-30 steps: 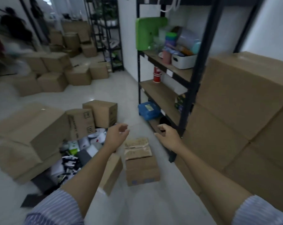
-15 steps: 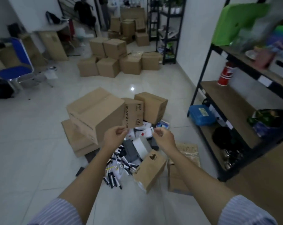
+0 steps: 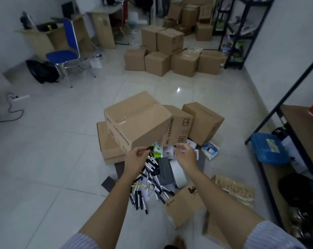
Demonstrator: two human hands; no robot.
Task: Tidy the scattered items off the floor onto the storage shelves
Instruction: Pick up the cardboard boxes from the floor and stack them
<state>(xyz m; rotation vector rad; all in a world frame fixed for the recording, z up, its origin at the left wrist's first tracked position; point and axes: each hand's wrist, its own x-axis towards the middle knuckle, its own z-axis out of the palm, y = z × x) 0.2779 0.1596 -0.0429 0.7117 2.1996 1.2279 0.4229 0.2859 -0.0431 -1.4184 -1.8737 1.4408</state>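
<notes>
Both hands have swung away from the storage shelves (image 3: 295, 133) and are now hanging over the pile of scattered items on the floor (image 3: 53, 168), with the view turned further left than half a second ago. The left hand (image 3: 137, 159) is hovering above the spilled markers (image 3: 152, 184), its fingers loosely curled in a narrow grip with nothing plainly held. The right hand (image 3: 185, 155) is hovering beside it, over a grey case (image 3: 165, 171) and a roll of white tape (image 3: 178, 174), fingers likewise loosely bent and holding nothing visible. Tilted cardboard boxes (image 3: 136, 121) are lying just beyond the hands, and a small brown box (image 3: 183, 205) is lying under the right forearm. A blue case (image 3: 268, 149) is sitting on the low shelf at right.
</notes>
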